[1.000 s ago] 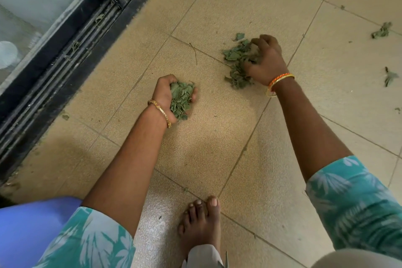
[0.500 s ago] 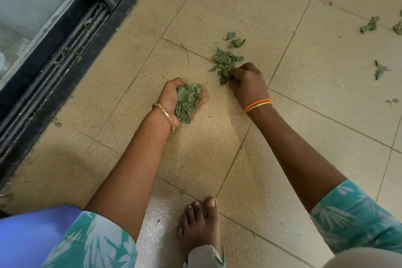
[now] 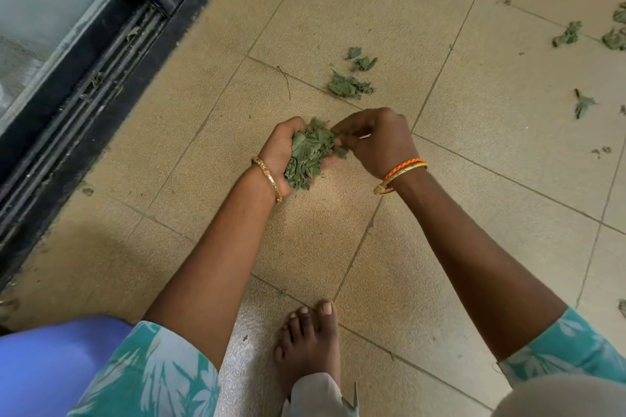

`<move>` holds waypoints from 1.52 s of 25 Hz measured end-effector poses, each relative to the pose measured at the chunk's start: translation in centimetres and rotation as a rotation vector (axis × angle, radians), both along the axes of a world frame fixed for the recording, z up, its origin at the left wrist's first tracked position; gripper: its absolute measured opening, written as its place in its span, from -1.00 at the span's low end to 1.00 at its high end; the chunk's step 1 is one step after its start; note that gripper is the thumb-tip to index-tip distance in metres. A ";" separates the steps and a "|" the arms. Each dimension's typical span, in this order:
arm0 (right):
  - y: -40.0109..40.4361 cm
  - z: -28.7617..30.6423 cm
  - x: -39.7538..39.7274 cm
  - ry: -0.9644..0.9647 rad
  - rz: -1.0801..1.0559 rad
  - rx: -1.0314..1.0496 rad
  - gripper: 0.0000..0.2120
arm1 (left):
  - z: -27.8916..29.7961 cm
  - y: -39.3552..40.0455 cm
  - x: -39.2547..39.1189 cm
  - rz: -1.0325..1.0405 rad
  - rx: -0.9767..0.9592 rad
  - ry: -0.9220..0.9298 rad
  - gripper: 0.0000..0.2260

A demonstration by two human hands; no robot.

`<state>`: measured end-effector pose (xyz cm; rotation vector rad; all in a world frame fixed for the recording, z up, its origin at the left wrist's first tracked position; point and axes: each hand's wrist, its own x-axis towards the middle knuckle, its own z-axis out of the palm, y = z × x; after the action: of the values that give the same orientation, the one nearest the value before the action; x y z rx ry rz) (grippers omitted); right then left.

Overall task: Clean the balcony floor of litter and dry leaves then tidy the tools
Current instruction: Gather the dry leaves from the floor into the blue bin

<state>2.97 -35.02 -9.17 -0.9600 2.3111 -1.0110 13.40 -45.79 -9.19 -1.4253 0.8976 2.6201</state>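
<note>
Leaves (image 3: 306, 156) heaped in our left hand (image 3: 283, 149) are the main worry: the palm is cupped upward with the fingers curled round a loose green pile that already hangs over the heel of the hand near the wrist. Our right hand (image 3: 379, 142) pinches a few more pieces and presses them onto the top of that pile. We judge that one more addition could spill flakes off the low edge back onto the floor (image 3: 474, 213), since nothing closes the pile in on that side. Dry pieces also crumble under a hard squeeze, and the crumbs would be harder to gather by hand.

A small clump (image 3: 349, 86) lies on the tile just beyond our hands, and more scraps (image 3: 567, 34) sit well apart to the right. Bits in the door track (image 3: 111, 54) look awkward for fingers. We see no bin or tool here, so carrying a full handful anywhere risks a trail.
</note>
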 end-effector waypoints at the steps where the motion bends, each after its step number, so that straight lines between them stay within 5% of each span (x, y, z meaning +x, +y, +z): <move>1: -0.1 -0.1 0.5 -0.014 -0.038 -0.013 -0.89 | 0.2 0.2 -0.1 -0.006 -0.011 -0.002 -0.74; 8: -0.7 0.5 0.1 0.094 0.074 0.072 -0.88 | -0.5 -0.1 -0.3 -0.046 -0.131 -0.052 -0.72; 16: -6.9 -2.0 -9.0 0.134 0.231 0.335 -0.20 | -0.1 -1.0 0.0 0.055 -0.160 -0.132 -0.70; 20: -6.6 -4.6 -7.1 0.369 0.343 0.374 -0.46 | -0.4 -1.3 0.2 0.054 -0.146 -0.153 -0.65; 23: -4.0 -6.0 -4.4 0.453 0.288 0.202 -0.64 | -0.8 -1.8 0.6 0.036 -0.144 -0.154 -0.69; 30: -2.0 -6.3 -2.2 0.498 0.149 -0.037 -0.75 | -0.8 -1.7 1.0 0.081 -0.163 -0.150 -0.68; 38: -1.4 -1.5 3.0 0.016 -0.013 -0.304 -0.78 | -0.8 -1.0 1.9 0.130 0.081 0.086 -0.72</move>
<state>6.01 -36.39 -10.69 -1.0703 2.2187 -1.3932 15.26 -46.81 -9.95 -1.4069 0.7198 2.7964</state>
